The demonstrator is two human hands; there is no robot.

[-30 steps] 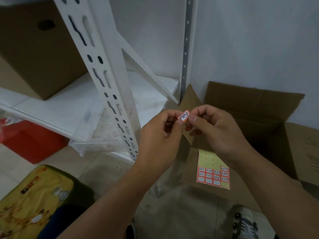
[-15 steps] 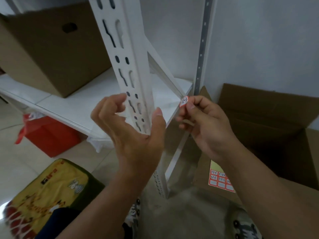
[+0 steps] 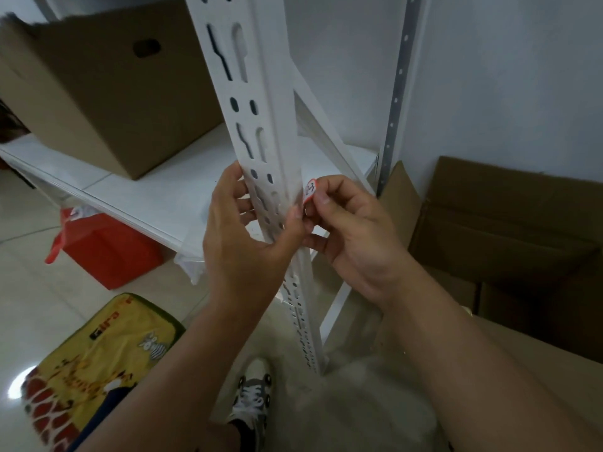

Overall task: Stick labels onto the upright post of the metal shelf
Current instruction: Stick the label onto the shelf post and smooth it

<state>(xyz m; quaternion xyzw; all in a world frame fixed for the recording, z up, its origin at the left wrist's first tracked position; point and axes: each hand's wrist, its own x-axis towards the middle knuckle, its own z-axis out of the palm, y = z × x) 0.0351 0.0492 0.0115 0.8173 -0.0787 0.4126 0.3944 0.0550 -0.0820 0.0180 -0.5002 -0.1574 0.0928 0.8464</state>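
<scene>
on post (image 3: 261, 132), left hand (image 3: 241, 243) now

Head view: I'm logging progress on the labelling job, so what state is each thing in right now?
label: pinched in the right hand, beside the post; whether it touches is unclear
upright post: standing, gripped low by the left hand
left hand: fingers curled round the post
right hand: pinching the label
cardboard box on the shelf: closed
cardboard box on the floor: flaps open
</scene>
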